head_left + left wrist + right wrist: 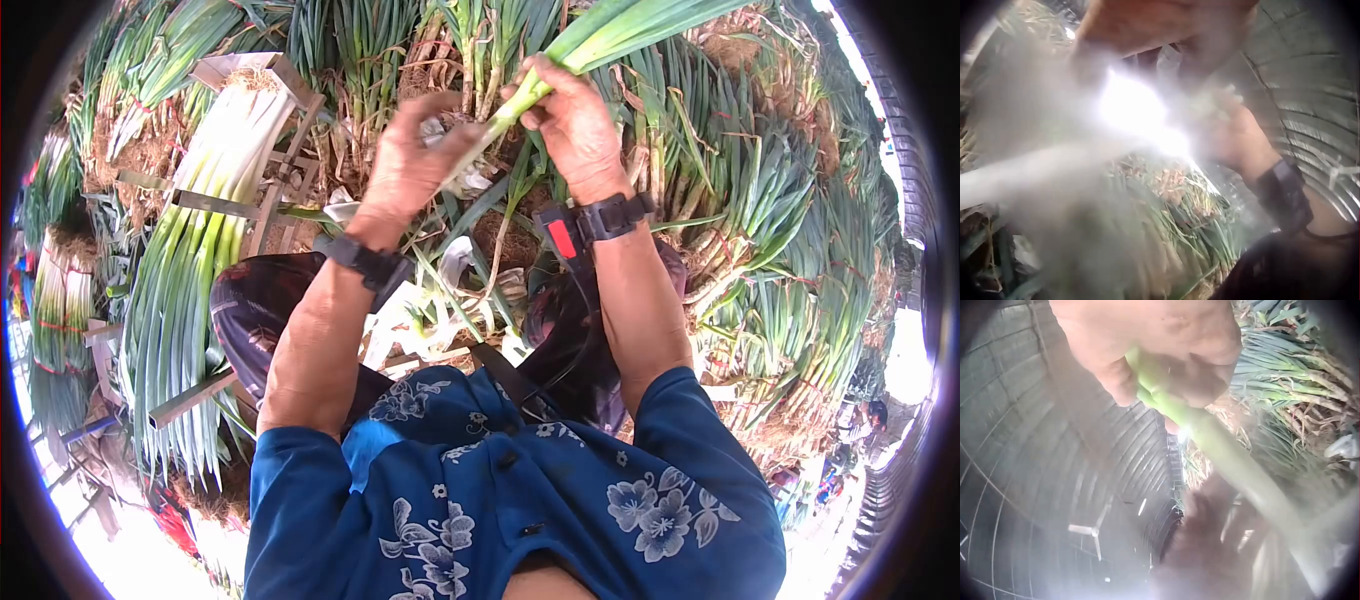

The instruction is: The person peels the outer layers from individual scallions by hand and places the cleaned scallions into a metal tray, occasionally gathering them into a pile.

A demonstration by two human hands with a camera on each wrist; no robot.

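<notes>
In the head view, the right hand (575, 130) grips a green onion (607, 38) where its stalk turns from green to pale; the leaves stretch to the upper right. The left hand (408, 165) is beside the lower white stalk, its thumb and fingers apart; whether it touches the stalk is unclear. The right wrist view has the right hand (1160, 344) with fingers curled round the green onion (1229, 450), and the left hand (1210, 544) blurred below. Glare hides much of the left wrist view, where the right hand (1241, 140) shows behind it.
A metal rack (215, 205) at the left holds a bundle of trimmed green onions (222, 150), roots upward. Piled green onions (790, 200) lie along the right and the top. Loose leaves and peelings (455, 265) are between the knees. A ribbed roof (1054, 425) shows in the right wrist view.
</notes>
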